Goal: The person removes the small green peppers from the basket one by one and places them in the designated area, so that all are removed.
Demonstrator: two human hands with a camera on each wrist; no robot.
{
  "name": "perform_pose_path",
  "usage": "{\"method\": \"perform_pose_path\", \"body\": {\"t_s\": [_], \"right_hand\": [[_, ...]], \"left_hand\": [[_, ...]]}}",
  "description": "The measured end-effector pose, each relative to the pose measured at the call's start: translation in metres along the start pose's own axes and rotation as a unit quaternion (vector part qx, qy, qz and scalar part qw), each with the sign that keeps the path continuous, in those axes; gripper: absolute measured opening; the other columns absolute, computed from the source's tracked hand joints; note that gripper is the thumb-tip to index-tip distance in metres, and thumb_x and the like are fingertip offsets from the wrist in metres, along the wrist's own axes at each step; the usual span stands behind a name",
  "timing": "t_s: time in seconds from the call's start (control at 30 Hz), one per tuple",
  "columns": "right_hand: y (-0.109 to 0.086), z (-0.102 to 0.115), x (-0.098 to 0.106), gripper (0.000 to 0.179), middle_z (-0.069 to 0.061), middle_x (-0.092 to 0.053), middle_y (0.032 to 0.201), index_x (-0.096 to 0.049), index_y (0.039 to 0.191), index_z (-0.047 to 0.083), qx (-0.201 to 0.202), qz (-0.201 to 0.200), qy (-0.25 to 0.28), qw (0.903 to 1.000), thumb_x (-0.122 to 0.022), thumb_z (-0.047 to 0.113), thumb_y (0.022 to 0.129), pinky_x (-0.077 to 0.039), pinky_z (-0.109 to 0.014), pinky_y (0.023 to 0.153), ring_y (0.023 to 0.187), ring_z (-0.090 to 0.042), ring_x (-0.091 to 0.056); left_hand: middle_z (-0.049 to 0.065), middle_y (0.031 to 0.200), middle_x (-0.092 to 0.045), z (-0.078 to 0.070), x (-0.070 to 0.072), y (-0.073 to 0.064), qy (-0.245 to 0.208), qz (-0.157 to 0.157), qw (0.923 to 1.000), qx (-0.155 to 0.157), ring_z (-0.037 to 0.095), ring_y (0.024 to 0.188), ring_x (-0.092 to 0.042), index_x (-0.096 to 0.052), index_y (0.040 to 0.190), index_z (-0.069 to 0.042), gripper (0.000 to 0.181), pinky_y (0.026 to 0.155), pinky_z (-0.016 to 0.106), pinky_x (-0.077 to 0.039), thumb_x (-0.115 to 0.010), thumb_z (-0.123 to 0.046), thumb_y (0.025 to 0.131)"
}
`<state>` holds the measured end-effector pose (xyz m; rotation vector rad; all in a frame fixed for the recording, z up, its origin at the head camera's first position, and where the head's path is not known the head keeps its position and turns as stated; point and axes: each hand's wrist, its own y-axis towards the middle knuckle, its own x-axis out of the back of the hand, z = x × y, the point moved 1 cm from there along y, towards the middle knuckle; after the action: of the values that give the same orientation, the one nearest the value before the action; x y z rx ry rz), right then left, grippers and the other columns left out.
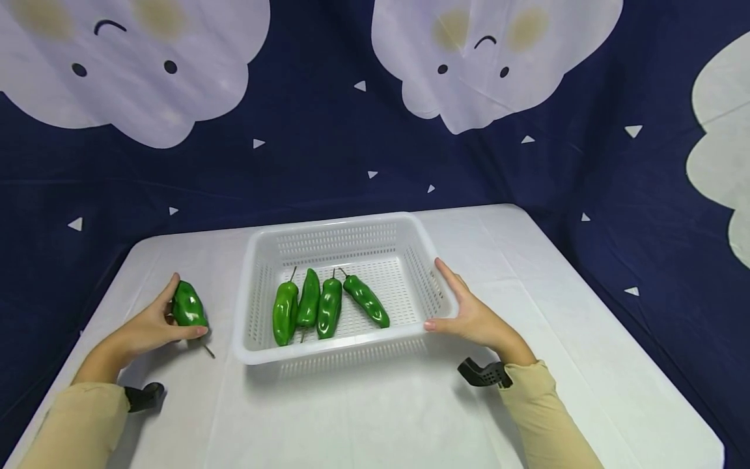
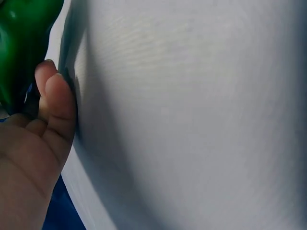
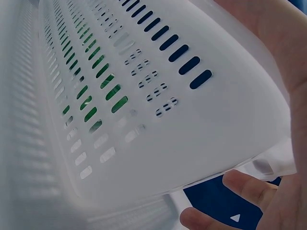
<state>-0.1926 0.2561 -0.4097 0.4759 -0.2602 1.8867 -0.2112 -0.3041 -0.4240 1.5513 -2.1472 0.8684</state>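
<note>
My left hand (image 1: 146,331) holds a glossy green pepper (image 1: 189,305) between thumb and fingers at the table's left side. The pepper's thin stem points down toward the front. In the left wrist view, part of this green pepper (image 2: 21,45) shows beside the curled fingers. A white plastic basket (image 1: 346,341) with slotted walls sits mid-table. Inside it, toward the left and middle, lie several green peppers (image 1: 330,307). My right hand (image 1: 471,319) grips the basket's front right corner, thumb on the front rim and fingers along the right side. The basket's slotted wall (image 3: 192,129) fills much of the right wrist view.
A white cloth covers the table (image 1: 351,410). Behind and to the right hangs a dark blue curtain (image 1: 319,156) printed with pale clouds and small triangles. Black straps with devices (image 1: 483,373) sit on both wrists, below beige sleeves.
</note>
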Motion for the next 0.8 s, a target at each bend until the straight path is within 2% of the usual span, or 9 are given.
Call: {"method": "perform_pose_path", "body": {"t_s": [0.23, 0.33, 0.4, 0.47, 0.53, 0.6, 0.63, 0.8], "right_hand": [[0.0006, 0.0014, -0.0001, 0.117, -0.016, -0.006, 0.165, -0.004, 0.160, 0.032, -0.001, 0.002, 0.004, 1.0000, -0.086, 0.022, 0.077, -0.022, -0.060, 0.115, 0.146, -0.042, -0.023], [0.0006, 0.0013, -0.0002, 0.117, -0.015, -0.005, 0.165, -0.004, 0.160, 0.034, -0.004, 0.003, 0.005, 1.0000, -0.086, 0.022, 0.077, -0.021, -0.061, 0.116, 0.147, -0.042, -0.021], [0.0002, 0.0012, -0.0001, 0.117, -0.015, -0.005, 0.165, -0.004, 0.160, 0.034, -0.006, 0.003, 0.007, 1.0000, -0.086, 0.023, 0.077, -0.020, -0.062, 0.116, 0.147, -0.042, -0.021], [-0.0003, 0.0011, 0.0001, 0.117, -0.015, -0.005, 0.165, -0.004, 0.160, 0.034, -0.006, 0.003, 0.006, 1.0000, -0.086, 0.023, 0.077, -0.020, -0.062, 0.116, 0.148, -0.042, -0.020], [-0.0006, 0.0011, 0.0003, 0.117, -0.015, -0.004, 0.166, -0.004, 0.160, 0.034, -0.006, 0.004, 0.005, 1.0000, -0.086, 0.023, 0.077, -0.019, -0.062, 0.116, 0.148, -0.042, -0.020], [-0.0008, 0.0011, 0.0004, 0.117, -0.015, -0.005, 0.165, -0.004, 0.160, 0.033, -0.006, 0.004, 0.004, 1.0000, -0.085, 0.023, 0.077, -0.020, -0.062, 0.116, 0.148, -0.042, -0.020], [-0.0008, 0.0010, 0.0005, 0.117, -0.015, -0.004, 0.165, -0.004, 0.160, 0.033, -0.006, 0.004, 0.004, 1.0000, -0.085, 0.022, 0.077, -0.020, -0.062, 0.116, 0.148, -0.042, -0.020], [-0.0009, 0.0008, 0.0010, 0.117, -0.014, -0.004, 0.166, -0.004, 0.160, 0.035, -0.010, 0.001, 0.001, 0.9999, -0.085, 0.022, 0.077, -0.022, -0.061, 0.115, 0.147, -0.042, -0.022]], "left_hand": [[0.046, 0.153, 0.005, 0.0046, -0.0035, -0.0007, -0.014, -0.012, 0.9998, -0.001, 0.064, 0.140, -0.010, 0.035, 0.148, -0.014, 0.131, 0.110, 0.074, -0.015, -0.078, -0.028, 0.084], [0.044, 0.154, 0.005, 0.0059, -0.0055, -0.0012, -0.016, -0.018, 0.9997, 0.001, 0.061, 0.142, -0.009, 0.035, 0.148, -0.015, 0.131, 0.111, 0.073, -0.011, -0.078, -0.029, 0.084], [0.046, 0.153, -0.006, 0.0065, -0.0067, -0.0018, -0.005, -0.025, 0.9997, 0.001, 0.058, 0.140, -0.021, 0.036, 0.147, -0.014, 0.131, 0.111, 0.072, -0.016, -0.078, -0.031, 0.085], [0.044, 0.143, -0.031, 0.0075, -0.0076, -0.0018, 0.022, -0.035, 0.9991, 0.001, 0.048, 0.126, -0.044, 0.035, 0.148, -0.012, 0.130, 0.108, 0.060, -0.035, -0.077, -0.035, 0.086], [0.033, 0.121, -0.050, 0.0086, -0.0083, -0.0018, 0.044, -0.043, 0.9981, 0.002, 0.030, 0.102, -0.055, 0.034, 0.148, -0.008, 0.130, 0.092, 0.041, -0.046, -0.077, -0.036, 0.086], [0.017, 0.102, -0.052, 0.0095, -0.0085, -0.0016, 0.066, -0.049, 0.9966, 0.003, 0.015, 0.084, -0.051, 0.030, 0.149, -0.002, 0.129, 0.074, 0.027, -0.042, -0.077, -0.037, 0.086], [0.011, 0.098, -0.050, 0.0099, -0.0084, -0.0014, 0.074, -0.051, 0.9959, 0.003, 0.010, 0.080, -0.047, 0.027, 0.150, 0.000, 0.129, 0.069, 0.023, -0.038, -0.077, -0.037, 0.085], [0.010, 0.098, -0.046, 0.0095, -0.0088, -0.0013, 0.090, -0.054, 0.9944, 0.006, 0.012, 0.083, -0.044, 0.017, 0.151, 0.008, 0.124, 0.068, 0.021, -0.036, -0.077, -0.039, 0.085]]}}
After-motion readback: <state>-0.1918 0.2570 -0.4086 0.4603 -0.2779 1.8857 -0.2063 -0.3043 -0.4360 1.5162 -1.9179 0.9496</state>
